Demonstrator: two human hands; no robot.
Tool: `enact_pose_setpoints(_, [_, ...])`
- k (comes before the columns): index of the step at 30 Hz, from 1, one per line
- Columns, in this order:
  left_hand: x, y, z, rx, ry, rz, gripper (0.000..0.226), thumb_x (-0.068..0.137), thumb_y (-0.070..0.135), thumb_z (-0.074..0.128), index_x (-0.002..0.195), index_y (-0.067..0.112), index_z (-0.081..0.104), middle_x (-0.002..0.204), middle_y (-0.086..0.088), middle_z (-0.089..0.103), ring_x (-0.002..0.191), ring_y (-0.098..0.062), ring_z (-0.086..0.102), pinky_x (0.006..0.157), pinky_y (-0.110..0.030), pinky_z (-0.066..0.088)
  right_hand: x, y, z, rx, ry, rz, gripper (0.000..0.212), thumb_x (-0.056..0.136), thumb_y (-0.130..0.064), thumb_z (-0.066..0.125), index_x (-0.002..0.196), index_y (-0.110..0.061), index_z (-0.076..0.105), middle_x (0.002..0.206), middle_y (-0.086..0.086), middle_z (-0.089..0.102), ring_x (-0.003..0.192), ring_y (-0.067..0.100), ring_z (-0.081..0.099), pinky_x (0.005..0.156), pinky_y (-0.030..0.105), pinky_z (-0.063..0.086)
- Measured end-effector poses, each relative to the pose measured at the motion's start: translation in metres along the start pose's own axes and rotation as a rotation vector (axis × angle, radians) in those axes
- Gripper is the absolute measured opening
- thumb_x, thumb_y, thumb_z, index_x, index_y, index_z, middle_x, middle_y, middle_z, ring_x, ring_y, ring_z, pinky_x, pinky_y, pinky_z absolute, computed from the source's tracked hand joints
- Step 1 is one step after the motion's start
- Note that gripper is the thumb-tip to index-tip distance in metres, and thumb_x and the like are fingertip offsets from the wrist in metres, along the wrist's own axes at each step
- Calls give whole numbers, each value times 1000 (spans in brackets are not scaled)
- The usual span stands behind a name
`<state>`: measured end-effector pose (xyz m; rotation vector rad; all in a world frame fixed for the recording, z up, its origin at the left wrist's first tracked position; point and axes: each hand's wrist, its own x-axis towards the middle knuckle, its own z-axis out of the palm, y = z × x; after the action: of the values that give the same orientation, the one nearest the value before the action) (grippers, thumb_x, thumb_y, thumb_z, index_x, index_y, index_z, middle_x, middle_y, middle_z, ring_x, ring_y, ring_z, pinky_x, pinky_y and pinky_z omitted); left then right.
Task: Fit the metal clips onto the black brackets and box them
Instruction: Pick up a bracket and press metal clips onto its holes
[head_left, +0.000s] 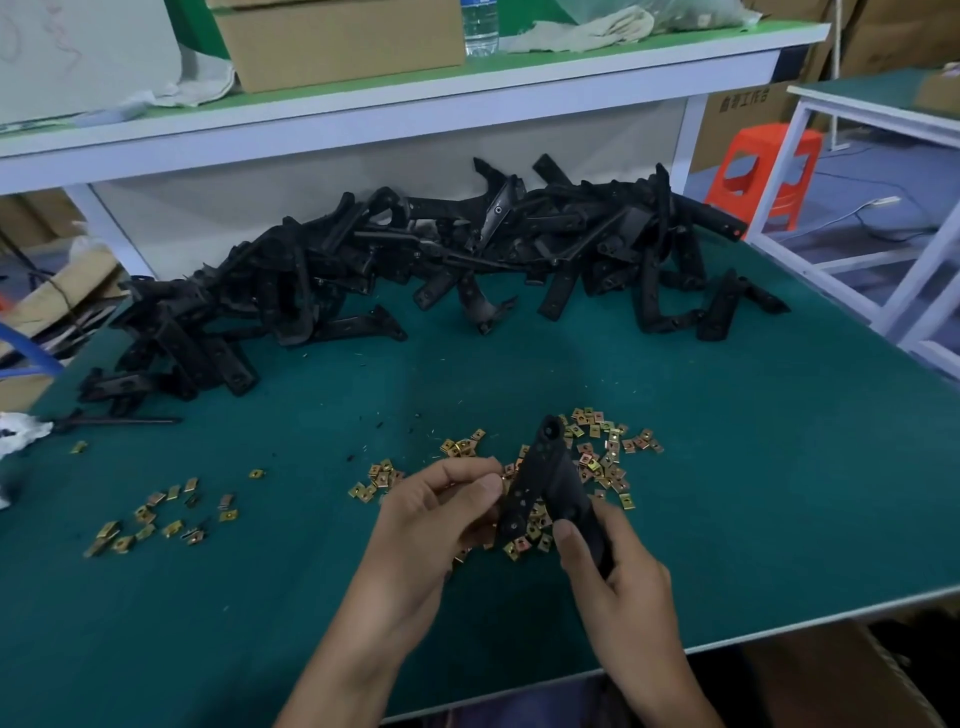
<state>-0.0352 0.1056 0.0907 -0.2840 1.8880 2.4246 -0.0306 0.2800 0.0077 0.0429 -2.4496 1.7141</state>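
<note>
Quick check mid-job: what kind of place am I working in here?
Most likely a small factory assembly bench. A heap of identical black brackets lies on a green mat, loose metal clips are scattered nearby, and a carton sits on the shelf above.

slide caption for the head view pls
The right hand holds a black bracket; the left hand pinches a metal clip onto it.

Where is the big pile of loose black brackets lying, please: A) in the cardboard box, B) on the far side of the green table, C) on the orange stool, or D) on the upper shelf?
B: the pile of black brackets sprawls across the far part of the green table.
</note>
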Motion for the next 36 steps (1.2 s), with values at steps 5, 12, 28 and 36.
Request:
enact_pose_setpoints(5, [-2, 0, 4, 191, 60, 81, 17, 89, 9, 74, 88, 25, 79, 85, -8, 77, 75, -12, 69, 67, -20, 55, 0, -1, 2, -32, 22, -15, 31, 89, -64, 53, 108, -40, 60, 82, -12, 68, 71, 8, 61, 61, 27, 48])
enact_pose_setpoints(12, [1, 7, 5, 342, 64, 52, 10, 88, 7, 75, 88, 18, 76, 79, -8, 77, 69, -8, 68, 63, -17, 51, 1, -3, 3, -114, 42, -20, 29, 90, -60, 53, 104, -35, 61, 72, -17, 61, 56, 7, 53, 51, 25, 41])
enact_pose_setpoints(28, [-5, -28, 14, 1208, 329, 546, 25, 85, 51, 67, 82, 29, 56, 88, 19, 54, 84, -6, 45, 59, -17, 34, -3, -5, 4, -113, 71, -7, 37, 90, -58, 53, 111, -29, 62, 76, -11, 67, 65, 15, 63, 59, 40, 52])
enact_pose_setpoints(36, [54, -14, -29, 1075, 138, 378, 42, 105, 47, 39, 96, 19, 69, 91, -1, 69, 90, -21, 64, 78, -43, 53, -1, -2, 2, -66, 73, 43, 33, 88, -64, 52, 103, -35, 59, 70, -20, 61, 58, 6, 55, 50, 20, 39])
